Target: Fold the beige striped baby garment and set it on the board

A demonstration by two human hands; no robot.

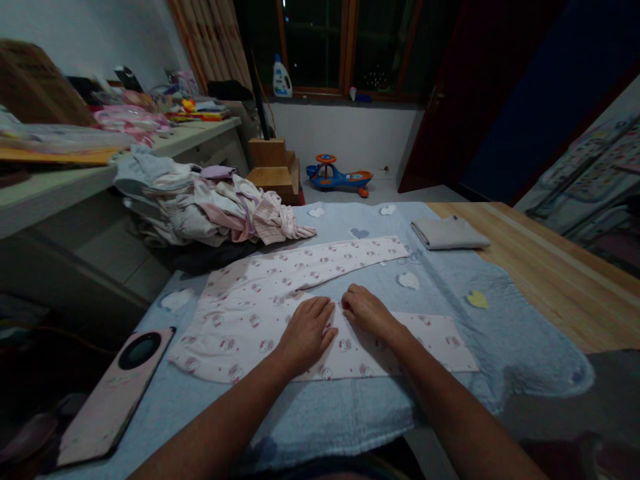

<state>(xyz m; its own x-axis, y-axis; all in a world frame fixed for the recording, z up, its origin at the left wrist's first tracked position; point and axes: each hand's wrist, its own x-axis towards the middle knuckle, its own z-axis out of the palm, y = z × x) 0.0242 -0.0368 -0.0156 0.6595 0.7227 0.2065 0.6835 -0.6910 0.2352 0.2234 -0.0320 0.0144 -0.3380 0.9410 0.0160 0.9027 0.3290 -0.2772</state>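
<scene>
A pair of white printed children's trousers (280,293) lies spread flat on a light blue blanket (450,300). My left hand (306,331) rests palm down on the cloth near where the two legs meet, its fingers stretched out flat. Just to its right, my right hand (365,309) lies on the nearer leg with its fingers curled down onto the fabric at the fold; whether it pinches the cloth I cannot tell.
A heap of unfolded clothes (210,200) sits at the blanket's far left. A folded grey garment (449,233) lies at the far right on the wooden table (550,273). A phone (117,393) lies at the near left. A toy ride-on car (340,175) stands on the floor beyond.
</scene>
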